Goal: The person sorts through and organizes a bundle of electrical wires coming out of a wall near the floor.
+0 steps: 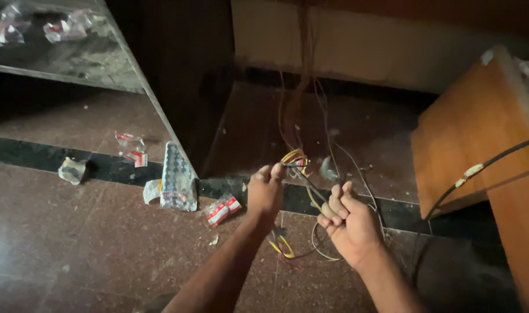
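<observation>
The fingers of the left hand (265,190) pinch the upper end of a dark wire (308,184), beside a yellow coil (294,156). The wire slants down and rightward into the right hand (348,223), whose fingers are curled closed around it. More wires (299,87) hang above a dusty stone floor (73,243) littered with wrappers (222,210).

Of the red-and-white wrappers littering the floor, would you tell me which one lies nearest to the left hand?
The red-and-white wrapper just left of the left hand, beside the patterned silver packet; the other wrapper lies farther back by the dark strip.
</observation>
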